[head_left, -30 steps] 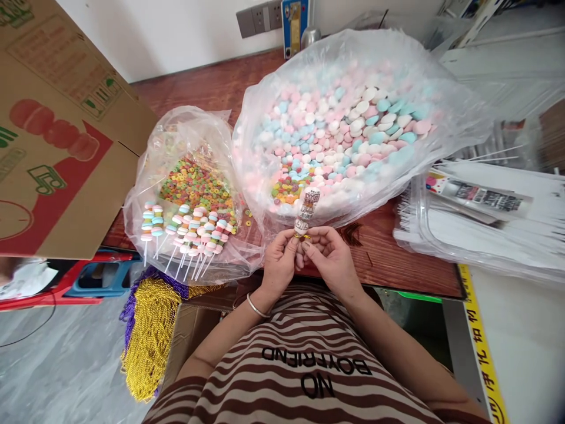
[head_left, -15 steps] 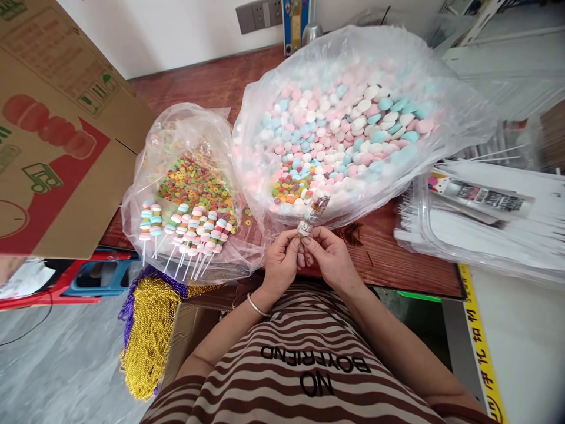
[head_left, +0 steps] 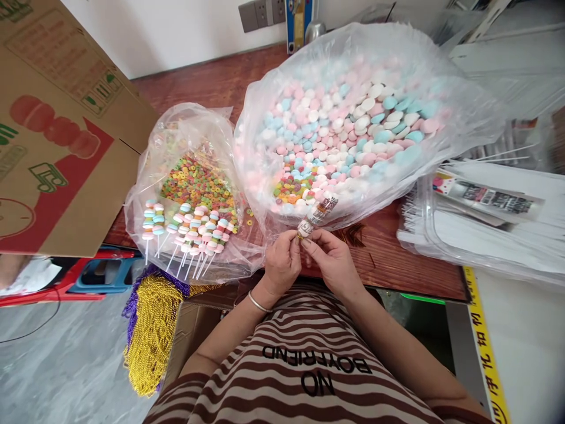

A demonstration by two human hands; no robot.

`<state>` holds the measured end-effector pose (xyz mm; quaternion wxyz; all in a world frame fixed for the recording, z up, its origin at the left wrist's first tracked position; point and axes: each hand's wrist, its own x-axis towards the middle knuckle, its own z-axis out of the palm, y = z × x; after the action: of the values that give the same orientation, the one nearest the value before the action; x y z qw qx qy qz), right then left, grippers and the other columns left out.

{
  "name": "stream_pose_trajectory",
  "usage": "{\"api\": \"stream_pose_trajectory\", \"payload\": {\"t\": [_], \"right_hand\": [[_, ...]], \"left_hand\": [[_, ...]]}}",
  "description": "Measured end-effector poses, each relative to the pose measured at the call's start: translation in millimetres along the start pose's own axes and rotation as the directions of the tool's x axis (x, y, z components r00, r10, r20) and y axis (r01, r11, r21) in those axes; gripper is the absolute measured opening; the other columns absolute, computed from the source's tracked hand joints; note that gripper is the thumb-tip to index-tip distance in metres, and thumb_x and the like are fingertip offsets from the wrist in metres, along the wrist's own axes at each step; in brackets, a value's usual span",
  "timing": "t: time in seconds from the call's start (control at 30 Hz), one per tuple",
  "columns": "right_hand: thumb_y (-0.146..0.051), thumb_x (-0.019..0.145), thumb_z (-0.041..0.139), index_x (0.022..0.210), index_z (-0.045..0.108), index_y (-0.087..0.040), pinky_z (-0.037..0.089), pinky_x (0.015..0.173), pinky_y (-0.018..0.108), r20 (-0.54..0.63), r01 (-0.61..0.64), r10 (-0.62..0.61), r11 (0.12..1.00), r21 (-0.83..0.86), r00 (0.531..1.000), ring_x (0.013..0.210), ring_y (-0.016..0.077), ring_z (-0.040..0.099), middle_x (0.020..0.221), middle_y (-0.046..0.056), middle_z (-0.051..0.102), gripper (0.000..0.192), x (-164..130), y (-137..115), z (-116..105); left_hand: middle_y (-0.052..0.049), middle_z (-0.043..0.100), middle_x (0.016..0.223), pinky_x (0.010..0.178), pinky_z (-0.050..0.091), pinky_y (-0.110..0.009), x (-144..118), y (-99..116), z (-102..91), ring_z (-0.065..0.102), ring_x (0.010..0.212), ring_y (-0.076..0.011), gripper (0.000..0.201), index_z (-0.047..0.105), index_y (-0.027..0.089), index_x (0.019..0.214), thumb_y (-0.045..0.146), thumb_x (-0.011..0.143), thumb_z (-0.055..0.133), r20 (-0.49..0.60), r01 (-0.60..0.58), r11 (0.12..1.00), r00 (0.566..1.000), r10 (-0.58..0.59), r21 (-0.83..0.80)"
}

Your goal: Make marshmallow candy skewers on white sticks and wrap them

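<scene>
Head view: both hands meet just below the middle of the frame, fingertips pinched narrow on the lower end of a wrapped candy stick (head_left: 316, 214). The left hand (head_left: 281, 263) nips it from the left and the right hand (head_left: 332, 261) from the right, at a gold twist tie (head_left: 299, 237). The stick rises from the pinch up and to the right, its printed sleeve tilted against the front of the big bag of pastel candies (head_left: 353, 123). Left of centre lies a smaller bag (head_left: 189, 176) holding ring candies and finished skewers (head_left: 189, 232). A cardboard box (head_left: 53, 129) fills the upper left; a stack of printed sleeves (head_left: 485, 206) sits at right
</scene>
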<state>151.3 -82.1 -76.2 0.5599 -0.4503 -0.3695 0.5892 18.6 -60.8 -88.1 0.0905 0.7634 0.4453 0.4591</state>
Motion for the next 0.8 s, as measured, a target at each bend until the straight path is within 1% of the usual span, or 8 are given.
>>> {"api": "stream_pose_trajectory", "payload": {"t": [0.33,0.43,0.5,0.53,0.57,0.63,0.67,0.8], "right_hand": [[-0.046,0.086,0.075,0.082,0.067,-0.022,0.045,0.057,0.029,-0.11,0.247,-0.282,0.934,-0.258,0.953,0.062,0.0162,0.056,0.072,0.0,0.065,0.026,-1.3,-16.3,-7.1],[-0.03,0.091,0.071,0.089,0.071,-0.024,0.053,0.071,0.034,-0.087,0.481,-0.663,0.62,-0.62,0.743,0.078,0.0211,0.066,0.084,0.005,0.073,0.006,-1.1,-41.0,-29.9],[-0.023,0.091,0.07,0.094,0.074,-0.026,0.054,0.078,0.036,0.063,0.517,-0.793,0.333,-0.789,0.606,0.084,0.0231,0.07,0.089,0.008,0.077,0.006,-1.5,-61.8,-43.2],[-0.023,0.092,0.069,0.097,0.075,-0.027,0.055,0.078,0.037,0.168,0.538,-0.798,0.219,-0.814,0.579,0.085,0.0236,0.071,0.091,0.009,0.078,0.008,-2.2,-72.3,-47.4],[-0.023,0.092,0.068,0.099,0.075,-0.028,0.055,0.076,0.037,0.275,0.573,-0.773,0.136,-0.808,0.571,0.084,0.0236,0.072,0.092,0.009,0.079,0.01,-3.5,-82.5,-49.5],[-0.025,0.095,0.065,0.102,0.075,-0.03,0.056,0.072,0.037,0.467,0.673,-0.683,0.049,-0.738,0.562,0.08,0.0229,0.072,0.093,0.007,0.08,0.013,-8.8,-100.1,-47.4],[-0.027,0.095,0.065,0.103,0.075,-0.031,0.056,0.071,0.037,0.539,0.72,-0.636,0.038,-0.693,0.552,0.08,0.0225,0.072,0.094,0.006,0.08,0.014,-12.9,-106.5,-43.6],[-0.025,0.096,0.063,0.106,0.073,-0.031,0.055,0.069,0.034,0.733,0.871,-0.504,0.086,-0.483,0.457,0.079,0.0199,0.07,0.094,0.005,0.078,0.015,-33.1,-104.8,-19.3]], "left_hand": [[-0.009,0.072,0.109,0.088,0.054,-0.034,14.9,7.0,-10.9,0.067,0.099,-0.0188,0.02,0.067,0.021,0.116,0.026,0.097,0.063,-0.012,0.133,0.958,0.99,-0.141,-0.253],[-0.004,0.07,0.092,0.078,0.055,-0.029,22.1,20.7,-50.8,0.066,0.081,-0.0159,0.031,0.067,0.022,0.114,0.034,0.087,0.077,-0.032,0.339,0.845,0.922,-0.386,-0.415],[0.003,0.059,0.058,0.049,0.045,-0.022,20.7,32.0,-80.0,0.052,0.048,-0.0104,0.023,0.071,0.022,0.094,0.043,0.097,0.063,0.319,0.497,0.544,0.863,-0.392,-0.675],[0.002,0.056,0.051,0.042,0.039,-0.022,19.2,37.3,-91.4,0.047,0.04,-0.0098,0.038,0.073,0.02,0.088,0.053,0.098,0.057,0.561,0.613,0.374,0.789,-0.251,-0.696],[-0.001,0.06,0.053,0.04,0.039,-0.023,18.2,42.3,-99.0,0.05,0.039,-0.0109,0.048,0.076,0.018,0.091,0.062,0.094,0.057,0.767,0.744,0.269,0.64,-0.029,-0.611],[-0.009,0.074,0.071,0.041,0.043,-0.024,19.6,50.1,-101.6,0.059,0.044,-0.0139,0.064,0.075,0.018,0.121,0.07,0.084,0.066,0.907,0.898,0.204,0.335,0.254,-0.389],[-0.012,0.077,0.081,0.044,0.046,-0.024,22.5,52.9,-97.6,0.063,0.049,-0.0157,0.076,0.069,0.019,0.133,0.074,0.082,0.064,0.915,0.915,0.184,0.305,0.263,-0.358],[-0.018,0.076,0.088,0.061,0.057,-0.034,41.4,55.0,-77.4,0.073,0.075,-0.0252,0.102,0.068,0.014,0.134,0.089,0.086,0.019,0.81,0.812,0.086,0.583,-0.071,-0.577]]}}
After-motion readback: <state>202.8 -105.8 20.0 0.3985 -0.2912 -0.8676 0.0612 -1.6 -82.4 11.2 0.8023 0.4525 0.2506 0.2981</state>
